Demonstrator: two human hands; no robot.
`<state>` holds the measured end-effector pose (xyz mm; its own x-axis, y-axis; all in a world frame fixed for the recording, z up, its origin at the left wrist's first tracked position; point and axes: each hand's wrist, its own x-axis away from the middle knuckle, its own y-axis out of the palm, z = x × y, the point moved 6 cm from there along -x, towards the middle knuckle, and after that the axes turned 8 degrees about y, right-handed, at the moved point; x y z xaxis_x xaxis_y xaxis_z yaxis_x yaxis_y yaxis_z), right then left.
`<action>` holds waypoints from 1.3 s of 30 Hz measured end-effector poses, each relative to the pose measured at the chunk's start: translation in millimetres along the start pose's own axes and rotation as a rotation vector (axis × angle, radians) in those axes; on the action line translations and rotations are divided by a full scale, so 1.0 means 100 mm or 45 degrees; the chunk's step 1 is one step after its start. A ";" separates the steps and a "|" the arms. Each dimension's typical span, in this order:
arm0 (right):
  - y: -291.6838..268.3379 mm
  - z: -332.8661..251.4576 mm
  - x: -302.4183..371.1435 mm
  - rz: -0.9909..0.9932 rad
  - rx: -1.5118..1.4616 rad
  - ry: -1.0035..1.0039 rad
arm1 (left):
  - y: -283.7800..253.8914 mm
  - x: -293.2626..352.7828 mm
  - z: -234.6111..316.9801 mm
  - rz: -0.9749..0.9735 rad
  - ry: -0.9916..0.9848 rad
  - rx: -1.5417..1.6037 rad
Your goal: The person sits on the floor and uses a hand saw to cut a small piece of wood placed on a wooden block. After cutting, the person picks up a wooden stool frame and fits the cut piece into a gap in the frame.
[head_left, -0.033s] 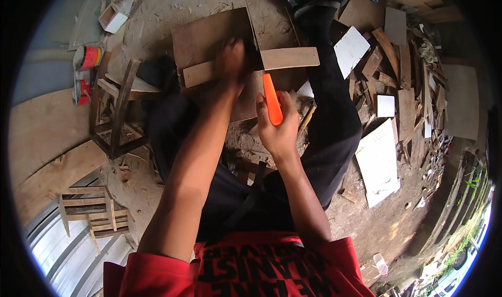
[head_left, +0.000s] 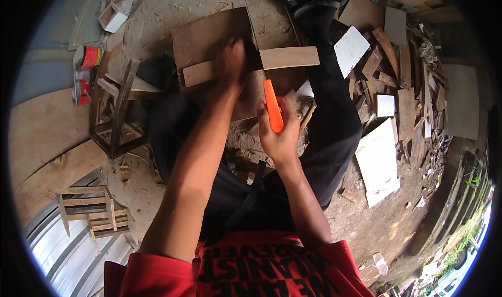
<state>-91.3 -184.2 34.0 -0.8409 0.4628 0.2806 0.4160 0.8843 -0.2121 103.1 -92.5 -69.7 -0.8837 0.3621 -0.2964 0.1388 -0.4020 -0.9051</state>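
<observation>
Black lettering point(head_left: 254, 269) on red shirt point(head_left: 151, 276)

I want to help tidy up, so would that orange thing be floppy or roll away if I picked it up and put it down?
The orange thing is probably stiff, as it sticks out straight from the right hand. Its smooth-looking surface might feel a bit slippery. Its tapered shape suggests it wouldn't roll straight.
</observation>
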 end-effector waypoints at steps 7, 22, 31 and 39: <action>-0.60 0.17 1.42 -0.041 0.209 0.126 | -0.33 -0.03 0.34 0.062 -0.034 0.000; -0.18 -0.04 0.43 0.006 0.155 -0.031 | 0.11 -0.13 -0.12 0.071 -0.305 0.178; -0.39 -0.13 0.64 -0.002 0.170 0.046 | -0.14 -0.07 0.13 0.078 0.036 0.024; 0.03 -0.33 -0.37 0.038 0.217 -0.058 | -0.29 -0.07 0.27 -0.048 -0.046 0.148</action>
<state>-47.6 -196.2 53.5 -0.8454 0.4819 0.2303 0.3793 0.8452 -0.3765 92.9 -106.3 -32.9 -0.9032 0.3490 -0.2498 0.0544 -0.4841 -0.8733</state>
